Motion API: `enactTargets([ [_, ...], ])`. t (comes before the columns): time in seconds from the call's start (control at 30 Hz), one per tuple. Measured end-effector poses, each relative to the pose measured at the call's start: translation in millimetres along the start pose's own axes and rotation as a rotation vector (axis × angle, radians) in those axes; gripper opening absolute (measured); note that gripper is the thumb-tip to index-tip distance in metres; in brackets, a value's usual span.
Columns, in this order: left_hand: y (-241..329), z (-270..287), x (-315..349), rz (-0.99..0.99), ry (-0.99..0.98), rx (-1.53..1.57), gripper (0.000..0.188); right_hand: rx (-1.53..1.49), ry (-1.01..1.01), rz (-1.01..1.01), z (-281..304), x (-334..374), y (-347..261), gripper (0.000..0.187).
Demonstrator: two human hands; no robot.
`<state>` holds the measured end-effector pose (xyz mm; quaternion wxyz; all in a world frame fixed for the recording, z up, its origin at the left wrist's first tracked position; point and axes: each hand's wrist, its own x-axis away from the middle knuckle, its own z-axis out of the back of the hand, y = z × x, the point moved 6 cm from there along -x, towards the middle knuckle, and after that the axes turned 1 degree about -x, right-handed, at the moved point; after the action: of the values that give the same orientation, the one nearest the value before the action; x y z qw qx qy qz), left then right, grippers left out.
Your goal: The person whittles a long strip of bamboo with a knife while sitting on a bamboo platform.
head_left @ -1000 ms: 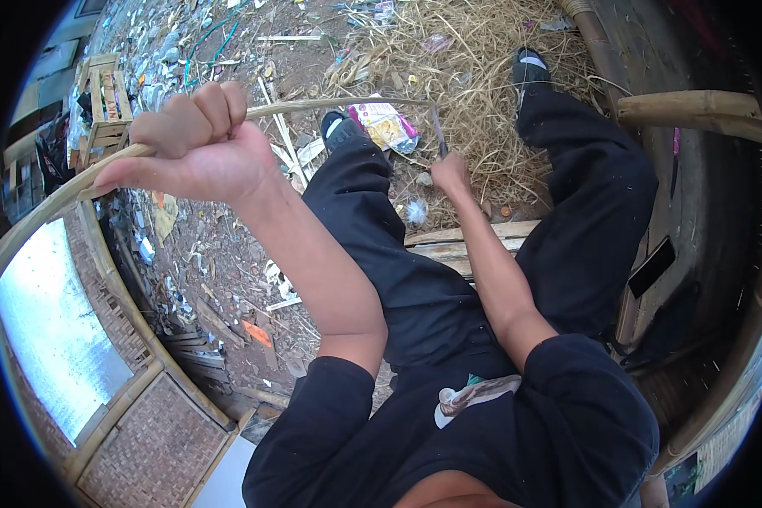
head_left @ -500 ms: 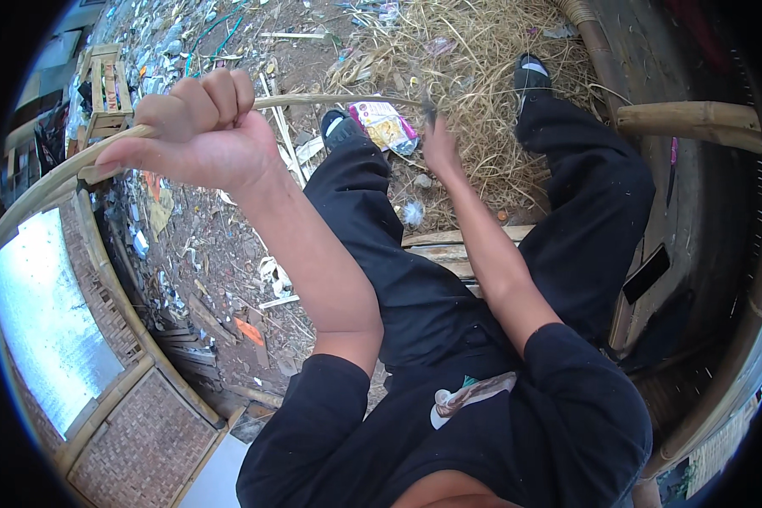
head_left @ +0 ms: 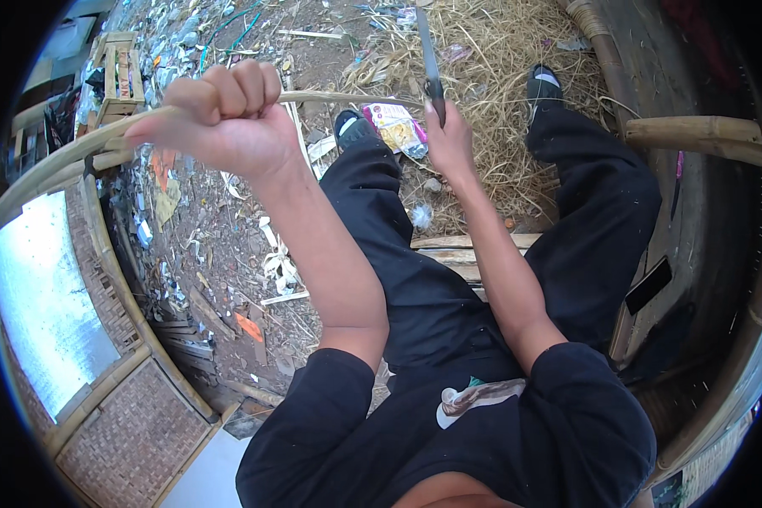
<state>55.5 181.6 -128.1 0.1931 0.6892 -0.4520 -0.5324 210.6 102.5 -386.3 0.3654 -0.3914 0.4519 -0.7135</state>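
Observation:
My left hand (head_left: 220,118) is raised at the upper left, its fingers wrapped round a long pale bamboo strip (head_left: 339,97). The strip bends out past the thumb toward the left rim, and its other end reaches across to the knife. My right hand (head_left: 450,144), just beyond my knees, grips the dark handle of a knife (head_left: 429,59). Its long grey blade points away from me. The strip's thin end meets the knife near the base of the blade; whether it touches the edge I cannot tell.
Dry straw-like shavings (head_left: 508,118) cover the ground between my feet, beside a colourful plastic packet (head_left: 395,127). Litter lies to the left, near a wooden crate (head_left: 121,80). A bamboo pole (head_left: 694,135) juts in at right, above a dark phone (head_left: 649,286). A woven panel (head_left: 135,432) stands at lower left.
The knife, blurred before, now shows clearly with its blade pointing away from me. My left hand has shifted slightly right and away, still on the strip. The whole view has shifted a little.

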Motion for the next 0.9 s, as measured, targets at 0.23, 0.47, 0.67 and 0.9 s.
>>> enactTargets([
  [0.23, -0.1, -12.6, 8.4, 0.054, 0.057, 0.0, 0.066, -0.151, -0.114, 0.212, 64.0, 49.5, -159.8, 0.027],
  [0.47, -3.0, -34.5, 18.4, 0.064, -0.02, 0.043, 0.065, -0.485, 0.178, 0.525, 82.6, 94.3, -169.7, 0.022],
  [0.67, -4.9, -29.5, 21.8, 0.064, -0.033, 0.01, 0.065, 0.259, -0.318, 0.053, 38.6, 83.9, -118.4, 0.02],
  [0.9, 0.0, -38.9, 32.5, 0.105, -0.059, 0.012, 0.066, -0.226, 0.065, 0.43, 92.2, 94.5, -189.1, 0.017],
])
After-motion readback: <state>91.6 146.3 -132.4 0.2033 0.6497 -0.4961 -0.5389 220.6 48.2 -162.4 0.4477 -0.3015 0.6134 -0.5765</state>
